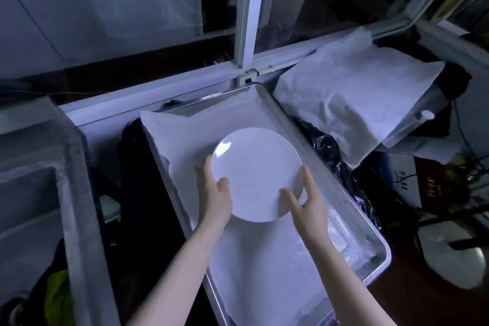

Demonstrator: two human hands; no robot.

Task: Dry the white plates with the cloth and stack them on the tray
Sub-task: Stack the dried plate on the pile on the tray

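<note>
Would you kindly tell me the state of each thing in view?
white plate: held above the tray by both hands.
left hand: grips its left rim.
right hand: grips its right rim.
second plate: lies on the tray, partly covered.
tray: lined with mesh cloth.
</note>
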